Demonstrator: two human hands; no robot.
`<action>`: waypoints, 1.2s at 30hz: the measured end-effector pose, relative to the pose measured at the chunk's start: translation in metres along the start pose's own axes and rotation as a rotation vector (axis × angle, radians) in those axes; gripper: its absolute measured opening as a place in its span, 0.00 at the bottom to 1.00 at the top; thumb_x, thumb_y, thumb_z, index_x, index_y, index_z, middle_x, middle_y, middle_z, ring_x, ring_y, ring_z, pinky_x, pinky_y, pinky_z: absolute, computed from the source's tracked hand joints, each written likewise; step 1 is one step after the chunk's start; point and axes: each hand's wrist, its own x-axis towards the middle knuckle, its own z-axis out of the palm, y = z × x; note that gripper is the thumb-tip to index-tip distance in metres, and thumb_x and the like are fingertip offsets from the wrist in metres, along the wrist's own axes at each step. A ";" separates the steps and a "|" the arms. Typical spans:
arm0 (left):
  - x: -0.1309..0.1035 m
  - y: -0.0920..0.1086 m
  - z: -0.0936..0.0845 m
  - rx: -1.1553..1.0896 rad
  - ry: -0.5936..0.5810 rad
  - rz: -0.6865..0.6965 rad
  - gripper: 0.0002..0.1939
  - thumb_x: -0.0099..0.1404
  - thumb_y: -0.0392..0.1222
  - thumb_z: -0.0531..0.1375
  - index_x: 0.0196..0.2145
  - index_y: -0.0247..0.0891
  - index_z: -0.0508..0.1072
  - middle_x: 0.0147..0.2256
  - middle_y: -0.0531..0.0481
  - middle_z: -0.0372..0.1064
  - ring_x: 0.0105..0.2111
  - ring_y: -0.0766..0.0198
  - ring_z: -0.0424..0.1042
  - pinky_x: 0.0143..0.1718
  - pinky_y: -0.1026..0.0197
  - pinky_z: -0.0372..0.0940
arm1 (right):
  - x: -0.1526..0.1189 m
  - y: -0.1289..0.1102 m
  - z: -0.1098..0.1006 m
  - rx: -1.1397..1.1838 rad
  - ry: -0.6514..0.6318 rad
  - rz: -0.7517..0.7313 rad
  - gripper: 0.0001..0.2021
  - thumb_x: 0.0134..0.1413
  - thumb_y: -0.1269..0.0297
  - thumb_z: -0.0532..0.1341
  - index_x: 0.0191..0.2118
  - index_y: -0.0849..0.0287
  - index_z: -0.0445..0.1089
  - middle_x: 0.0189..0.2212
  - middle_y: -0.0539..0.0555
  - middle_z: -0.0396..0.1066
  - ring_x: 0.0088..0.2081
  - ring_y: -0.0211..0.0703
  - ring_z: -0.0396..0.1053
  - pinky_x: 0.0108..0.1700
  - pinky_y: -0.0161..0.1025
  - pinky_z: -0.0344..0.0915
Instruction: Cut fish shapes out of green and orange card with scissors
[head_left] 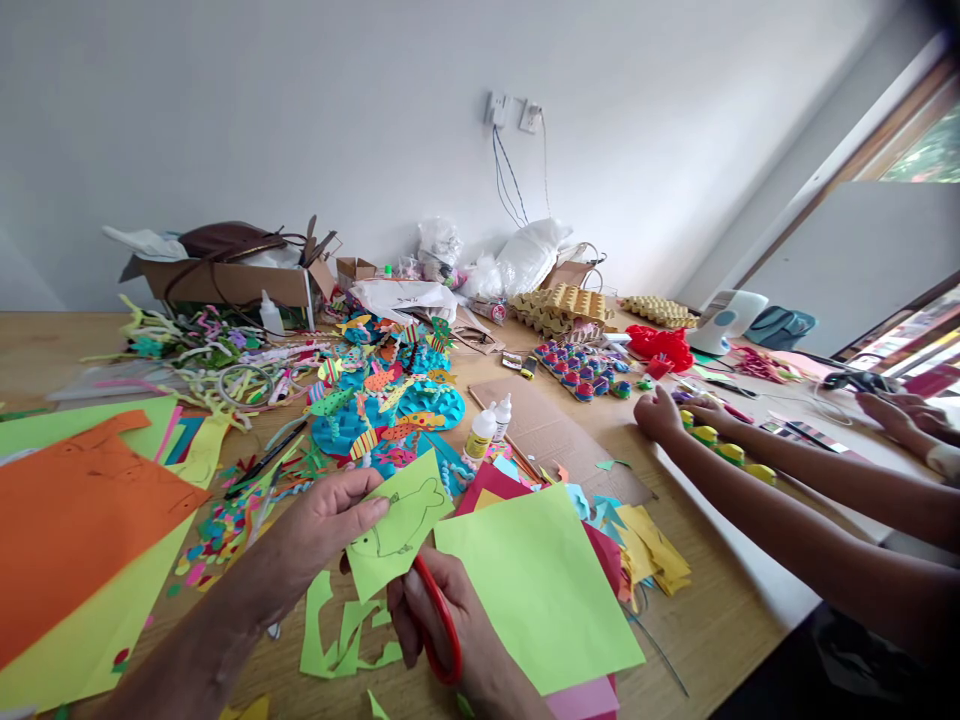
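green fish card (405, 520) is up in front of me, left hand (330, 530) pinching it thumb-on-top, probably so the drawing faces me. right hand (474, 625) is wrapped round the red scissors (451, 630), blades hidden so can't tell their gap. count: one card, one scissors, two glue bottles (480, 435) beyond.

No words, numbers or brand names could be read. A white bottle with a yellow label (478, 444) carried print too small to make out; the second white bottle (502, 418) beside it bore dark, equally illegible marks. Printing on a white bag (409, 297) farther back was blurred.
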 end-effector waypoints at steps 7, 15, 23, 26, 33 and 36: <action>-0.002 -0.002 0.003 -0.037 -0.001 -0.001 0.11 0.55 0.49 0.63 0.28 0.38 0.71 0.20 0.56 0.67 0.20 0.66 0.68 0.23 0.67 0.63 | -0.001 -0.002 0.000 0.009 0.040 0.006 0.30 0.47 0.32 0.53 0.23 0.60 0.61 0.10 0.43 0.55 0.12 0.29 0.48 0.17 0.30 0.46; 0.000 -0.002 0.003 -0.005 0.040 0.020 0.12 0.55 0.50 0.63 0.26 0.38 0.69 0.21 0.56 0.66 0.20 0.67 0.67 0.23 0.67 0.63 | -0.001 0.002 -0.002 0.001 0.021 -0.017 0.29 0.50 0.34 0.53 0.24 0.60 0.62 0.10 0.43 0.56 0.12 0.29 0.50 0.17 0.29 0.46; 0.002 -0.006 0.004 0.068 0.030 0.042 0.13 0.55 0.52 0.62 0.27 0.39 0.69 0.21 0.57 0.65 0.21 0.66 0.66 0.23 0.66 0.62 | -0.001 0.000 -0.003 0.008 0.007 -0.044 0.29 0.52 0.36 0.53 0.23 0.61 0.62 0.10 0.44 0.55 0.12 0.28 0.49 0.16 0.28 0.46; 0.003 -0.008 0.004 0.044 0.011 0.035 0.13 0.56 0.51 0.63 0.31 0.38 0.71 0.22 0.56 0.68 0.21 0.67 0.66 0.23 0.67 0.62 | -0.001 0.000 -0.002 0.023 -0.001 -0.063 0.27 0.54 0.37 0.53 0.23 0.60 0.61 0.10 0.44 0.55 0.13 0.29 0.49 0.17 0.28 0.47; 0.000 -0.005 -0.001 -0.067 -0.124 -0.016 0.14 0.59 0.46 0.62 0.41 0.37 0.75 0.27 0.51 0.75 0.26 0.63 0.71 0.28 0.65 0.66 | -0.003 0.001 -0.004 0.034 -0.045 -0.070 0.27 0.55 0.38 0.52 0.24 0.61 0.61 0.11 0.44 0.56 0.12 0.29 0.49 0.16 0.29 0.46; 0.000 -0.005 -0.004 -0.106 -0.151 -0.055 0.15 0.57 0.46 0.63 0.40 0.35 0.76 0.26 0.50 0.75 0.26 0.63 0.72 0.29 0.64 0.66 | -0.003 0.000 -0.005 0.031 -0.063 -0.056 0.28 0.53 0.36 0.52 0.22 0.60 0.61 0.11 0.45 0.56 0.12 0.29 0.49 0.16 0.29 0.46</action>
